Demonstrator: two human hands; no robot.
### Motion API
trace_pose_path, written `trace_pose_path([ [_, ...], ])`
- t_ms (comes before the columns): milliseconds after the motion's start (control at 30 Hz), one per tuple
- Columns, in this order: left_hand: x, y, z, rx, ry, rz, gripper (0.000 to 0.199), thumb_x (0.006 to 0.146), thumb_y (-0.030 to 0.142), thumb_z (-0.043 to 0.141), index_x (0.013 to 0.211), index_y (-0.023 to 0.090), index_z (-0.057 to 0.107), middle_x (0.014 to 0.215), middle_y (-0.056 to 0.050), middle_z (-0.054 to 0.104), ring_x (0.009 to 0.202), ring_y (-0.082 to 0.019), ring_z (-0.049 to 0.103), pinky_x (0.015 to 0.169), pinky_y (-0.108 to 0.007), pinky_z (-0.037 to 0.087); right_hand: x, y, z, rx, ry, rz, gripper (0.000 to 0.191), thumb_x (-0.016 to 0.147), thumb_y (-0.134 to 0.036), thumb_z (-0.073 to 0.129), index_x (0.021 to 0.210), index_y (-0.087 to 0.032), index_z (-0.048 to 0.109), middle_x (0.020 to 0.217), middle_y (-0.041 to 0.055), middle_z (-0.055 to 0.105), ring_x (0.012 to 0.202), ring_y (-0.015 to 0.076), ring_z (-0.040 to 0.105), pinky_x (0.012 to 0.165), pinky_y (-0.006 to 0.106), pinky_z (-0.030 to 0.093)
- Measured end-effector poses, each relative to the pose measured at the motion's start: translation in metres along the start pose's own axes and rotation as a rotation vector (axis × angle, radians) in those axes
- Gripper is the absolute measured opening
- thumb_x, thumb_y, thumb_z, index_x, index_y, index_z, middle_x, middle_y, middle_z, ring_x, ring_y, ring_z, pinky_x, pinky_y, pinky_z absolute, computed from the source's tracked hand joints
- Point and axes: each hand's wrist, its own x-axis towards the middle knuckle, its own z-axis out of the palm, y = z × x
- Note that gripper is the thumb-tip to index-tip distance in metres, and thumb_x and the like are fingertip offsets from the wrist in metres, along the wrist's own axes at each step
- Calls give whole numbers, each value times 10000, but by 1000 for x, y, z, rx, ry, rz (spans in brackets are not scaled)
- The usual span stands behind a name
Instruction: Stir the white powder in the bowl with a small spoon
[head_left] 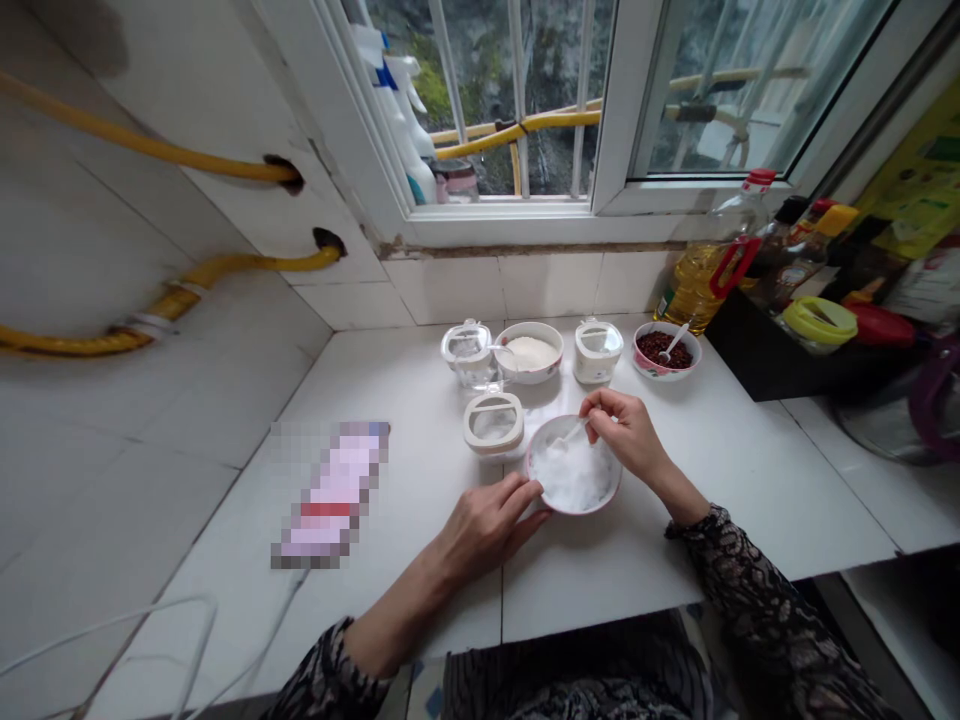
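A white bowl with a pinkish rim holds white granules. My left hand grips its near left rim, fingers on the edge and thumb low along the side. Between the fingertips of my right hand is the handle of a small white spoon, its end over the granules. Just left of the bowl stands a clear jar with a white-framed lid. Behind it are a second such jar, a bowl of pale grains with a spoon, and a third jar.
A bowl of dark red beans with a spoon sits at the back right. Beyond it are an oil bottle and a black box of bottles. At left on the white counter lies a blurred-out flat object by a white cable.
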Motion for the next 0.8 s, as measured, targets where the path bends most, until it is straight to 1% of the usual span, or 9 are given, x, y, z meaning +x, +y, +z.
trace_pose_path([
  [167, 1, 0, 0, 7, 7, 2, 162, 1003, 288, 455, 1073, 153, 511, 826, -49, 654, 624, -139, 642, 515, -217, 503, 0, 3, 2, -171, 68, -147, 167, 745, -152, 494, 652, -219, 615, 573, -8, 618, 600, 157, 544, 635, 283, 445],
  [367, 1, 1, -1, -3, 11, 1, 160, 995, 281, 468, 1072, 151, 522, 814, -45, 645, 613, -138, 632, 508, -216, 494, -2, 2, 5, -216, 20, -201, 177, 751, -140, 480, 664, -215, 614, 572, -12, 622, 602, 158, 546, 769, 337, 453],
  [467, 1, 1, -1, -2, 12, 3, 162, 997, 282, 465, 1067, 147, 522, 811, -48, 647, 609, -144, 634, 502, -221, 493, -3, 0, 8, -190, -17, -209, 175, 740, -144, 473, 655, -211, 610, 540, -22, 599, 581, 149, 534, 801, 347, 442],
  [500, 1, 1, -1, -1, 10, 3, 167, 1001, 286, 459, 1067, 146, 520, 814, -51, 649, 612, -146, 637, 506, -223, 496, -4, -1, 8, -167, -20, -191, 170, 735, -148, 472, 646, -210, 603, 526, -25, 590, 573, 146, 530, 793, 343, 441],
  [567, 1, 0, -1, 0, 7, 4, 174, 1005, 293, 450, 1068, 145, 517, 819, -54, 653, 612, -146, 639, 508, -224, 497, -3, -2, 8, -83, -18, -108, 158, 720, -161, 468, 635, -208, 592, 499, -31, 570, 544, 139, 517, 718, 315, 441],
  [633, 1, 0, -1, -5, 7, 5, 172, 1002, 290, 456, 1073, 146, 517, 820, -55, 654, 612, -143, 637, 508, -221, 496, -1, 0, 5, 53, -11, 17, 143, 702, -186, 465, 641, -204, 593, 479, -36, 558, 499, 129, 492, 602, 278, 412],
  [700, 1, 0, -1, -7, 12, 5, 162, 996, 282, 464, 1069, 148, 519, 818, -53, 652, 612, -141, 635, 505, -218, 492, 2, 2, 2, 214, -3, 137, 132, 682, -215, 472, 653, -197, 599, 453, -43, 545, 459, 120, 469, 529, 256, 373],
  [800, 2, 0, -1, 6, 24, 14, 160, 999, 279, 460, 1059, 144, 520, 817, -53, 651, 607, -141, 636, 501, -220, 491, 7, 5, -3, 396, 9, 243, 116, 651, -248, 509, 644, -187, 608, 425, -45, 543, 449, 113, 471, 544, 255, 389],
])
